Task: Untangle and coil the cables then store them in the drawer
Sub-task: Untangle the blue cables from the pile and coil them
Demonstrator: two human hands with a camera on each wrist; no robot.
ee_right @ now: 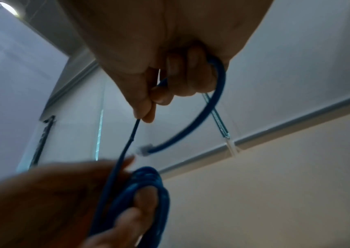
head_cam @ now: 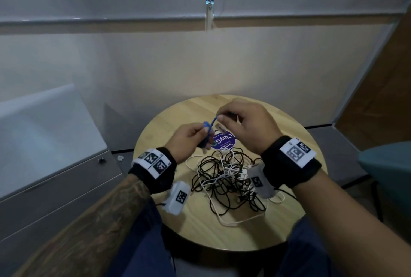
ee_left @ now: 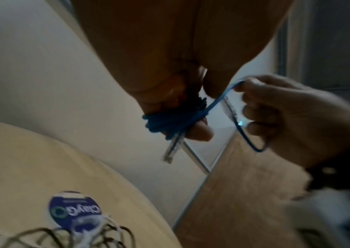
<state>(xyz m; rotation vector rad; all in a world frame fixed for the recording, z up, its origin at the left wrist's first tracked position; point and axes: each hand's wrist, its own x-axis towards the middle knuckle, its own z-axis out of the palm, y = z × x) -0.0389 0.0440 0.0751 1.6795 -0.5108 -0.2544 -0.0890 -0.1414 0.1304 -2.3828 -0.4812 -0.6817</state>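
While the left hand (head_cam: 184, 141) grips a blue coil (ee_right: 146, 186), the right hand (head_cam: 246, 125) pinches its loose end at two o'clock. Tangled cables (head_cam: 226, 176) lie on the table (head_cam: 160, 125) below.

The thin round cable (head_cam: 54, 126) (ee_left: 169, 120) (ee_right: 148, 184) coiled in the left hand (head_cam: 186, 141) is bright blue, with clear plastic plugs. Below both hands, the round wooden tabletop (head_cam: 173, 118) is pale yellow-tan; the round sticker (head_cam: 222, 142) on it is purple with white lettering and a green ring. The tangled thin cords (head_cam: 224, 176) are black and white. Both black wristbands (head_cam: 291, 163) carry white tags with black square patterns
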